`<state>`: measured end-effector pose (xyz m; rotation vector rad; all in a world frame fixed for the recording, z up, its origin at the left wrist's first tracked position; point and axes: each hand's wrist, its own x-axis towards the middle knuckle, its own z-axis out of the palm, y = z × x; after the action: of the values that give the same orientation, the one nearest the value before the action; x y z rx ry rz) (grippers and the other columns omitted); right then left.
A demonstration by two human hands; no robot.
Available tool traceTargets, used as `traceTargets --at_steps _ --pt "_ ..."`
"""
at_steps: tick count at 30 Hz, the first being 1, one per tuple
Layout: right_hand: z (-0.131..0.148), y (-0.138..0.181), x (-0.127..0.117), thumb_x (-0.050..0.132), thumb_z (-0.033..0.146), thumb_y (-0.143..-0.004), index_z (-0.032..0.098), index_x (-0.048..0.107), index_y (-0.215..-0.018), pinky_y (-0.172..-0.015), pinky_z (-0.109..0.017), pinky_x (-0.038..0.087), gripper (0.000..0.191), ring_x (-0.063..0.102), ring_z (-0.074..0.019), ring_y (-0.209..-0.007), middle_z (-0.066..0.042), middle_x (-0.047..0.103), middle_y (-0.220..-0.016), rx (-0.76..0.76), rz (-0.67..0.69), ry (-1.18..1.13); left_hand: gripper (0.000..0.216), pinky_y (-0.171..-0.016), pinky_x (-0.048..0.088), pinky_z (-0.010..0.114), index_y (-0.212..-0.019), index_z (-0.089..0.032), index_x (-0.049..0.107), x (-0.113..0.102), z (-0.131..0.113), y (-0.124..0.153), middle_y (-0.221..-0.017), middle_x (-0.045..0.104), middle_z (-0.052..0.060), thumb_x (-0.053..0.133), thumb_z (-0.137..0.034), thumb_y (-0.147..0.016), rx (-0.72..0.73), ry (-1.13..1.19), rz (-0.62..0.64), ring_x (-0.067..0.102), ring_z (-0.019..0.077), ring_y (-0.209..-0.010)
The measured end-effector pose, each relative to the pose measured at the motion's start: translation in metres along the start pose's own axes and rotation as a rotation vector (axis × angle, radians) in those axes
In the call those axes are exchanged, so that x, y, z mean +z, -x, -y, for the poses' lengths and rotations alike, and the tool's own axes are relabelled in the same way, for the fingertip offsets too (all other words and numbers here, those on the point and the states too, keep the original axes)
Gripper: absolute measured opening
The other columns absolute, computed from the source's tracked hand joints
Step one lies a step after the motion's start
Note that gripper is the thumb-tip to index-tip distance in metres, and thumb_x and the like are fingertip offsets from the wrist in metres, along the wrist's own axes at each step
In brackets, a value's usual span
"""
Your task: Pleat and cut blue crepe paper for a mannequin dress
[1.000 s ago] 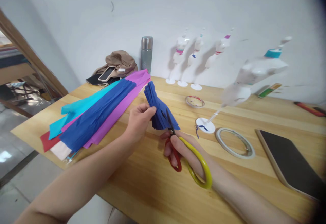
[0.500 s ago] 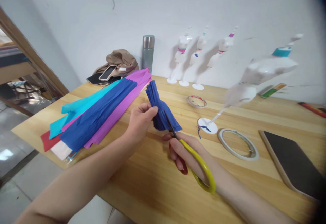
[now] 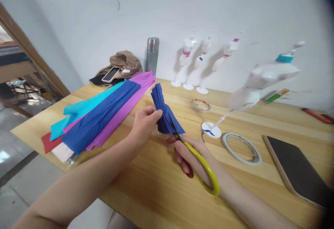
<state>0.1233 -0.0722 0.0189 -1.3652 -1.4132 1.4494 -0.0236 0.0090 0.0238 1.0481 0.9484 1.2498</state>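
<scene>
My left hand (image 3: 147,119) pinches a pleated piece of dark blue crepe paper (image 3: 164,116) at its gathered middle, with the folds fanning out above and below. In my right hand (image 3: 191,154) is a pair of scissors (image 3: 206,168) with one yellow and one red handle. Its dark blades lie against the lower right part of the blue paper; whether they are fully closed I cannot tell. To the left, folded sheets of crepe paper (image 3: 101,114) in blue, turquoise, purple, red and white lie in a stack.
A small white mannequin (image 3: 250,86) with a teal neck band leans at right, its base (image 3: 217,131) holding blue scraps. Smaller mannequins (image 3: 186,57) stand by the wall. Tape rolls (image 3: 227,144), a tablet (image 3: 292,166), a flask (image 3: 152,55) and a brown cloth bag (image 3: 125,62) share the table.
The view has shifted slightly. My hands, the blue paper and the scissors hold nearly the same position, with the blades still at the paper's lower right side.
</scene>
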Motion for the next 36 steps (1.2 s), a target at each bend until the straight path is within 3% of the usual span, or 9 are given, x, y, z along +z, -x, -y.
traceTargets --at_steps 4,17,25,36 --pt "-0.0032 -0.0024 -0.0005 0.047 0.065 -0.084 0.020 0.056 -0.091 -0.034 -0.020 0.031 0.047 0.038 -0.0076 -0.037 0.007 0.042 -0.053 -0.045 -0.014 0.024 0.020 -0.055 0.042 0.025 -0.060 -0.014 0.059 0.0017 0.0002 0.0024 -0.058 0.057 0.000 0.066 -0.031 -0.067 0.003 -0.037 -0.005 0.052 0.0114 -0.055" --pt "-0.0061 -0.0045 -0.0013 0.044 0.065 -0.086 0.022 0.053 -0.084 -0.036 -0.025 0.028 0.044 0.035 -0.0102 -0.039 0.006 0.038 -0.050 -0.159 -0.063 0.173 0.024 -0.050 0.037 0.023 -0.054 -0.015 0.053 -0.0012 0.0026 0.0001 -0.052 0.049 -0.003 0.065 -0.031 -0.067 0.001 -0.066 -0.065 0.045 0.0084 -0.050" --pt "-0.0047 -0.0031 -0.0010 0.049 0.066 -0.082 0.022 0.045 -0.074 -0.035 -0.022 0.030 0.045 0.036 -0.0082 -0.039 0.006 0.040 -0.053 -0.054 -0.015 0.042 0.018 -0.052 0.040 0.024 -0.059 -0.015 0.059 -0.0025 0.0022 -0.0020 -0.057 0.056 0.000 0.064 -0.030 -0.068 0.015 -0.057 -0.054 0.052 0.0111 -0.054" --pt "-0.0074 0.0029 0.0036 0.049 0.069 -0.080 0.020 0.053 -0.085 -0.033 -0.018 0.030 0.050 0.038 -0.0063 -0.036 0.007 0.043 -0.053 0.023 0.028 -0.006 0.023 -0.048 0.038 0.024 -0.054 -0.016 0.053 -0.0054 0.0004 -0.0056 -0.052 0.051 -0.002 0.064 -0.029 -0.068 0.042 -0.052 -0.068 0.048 0.0097 -0.049"
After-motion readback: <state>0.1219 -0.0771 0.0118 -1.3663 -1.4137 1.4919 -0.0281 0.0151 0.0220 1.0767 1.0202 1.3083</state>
